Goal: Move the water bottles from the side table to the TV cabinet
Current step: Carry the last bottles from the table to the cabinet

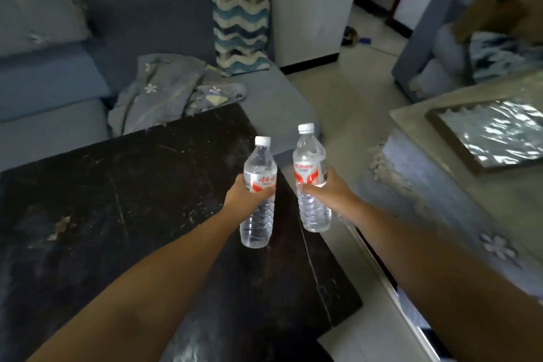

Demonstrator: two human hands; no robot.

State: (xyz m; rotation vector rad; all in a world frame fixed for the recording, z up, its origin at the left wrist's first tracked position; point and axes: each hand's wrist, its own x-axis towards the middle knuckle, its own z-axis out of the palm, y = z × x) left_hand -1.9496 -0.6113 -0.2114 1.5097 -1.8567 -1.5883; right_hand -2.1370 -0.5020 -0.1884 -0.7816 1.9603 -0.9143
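Note:
I hold two clear water bottles with white caps and red-and-white labels, both upright in the air. My left hand (239, 192) grips the left water bottle (258, 214) around its middle, above the dark scratched side table (117, 200). The right water bottle (311, 156) sits in my right hand (332, 189), gripped at its waist, past the table's right edge over the floor. The bottles are side by side and a little apart. No TV cabinet can be made out for sure.
A grey sofa (73, 82) with a rumpled floral cloth (164, 88) and a zigzag cushion (241, 23) stands behind the table. At the right is a cloth-covered table (458, 173) bearing a framed shiny panel (493, 132). Pale tiled floor (349, 103) runs between them toward a doorway.

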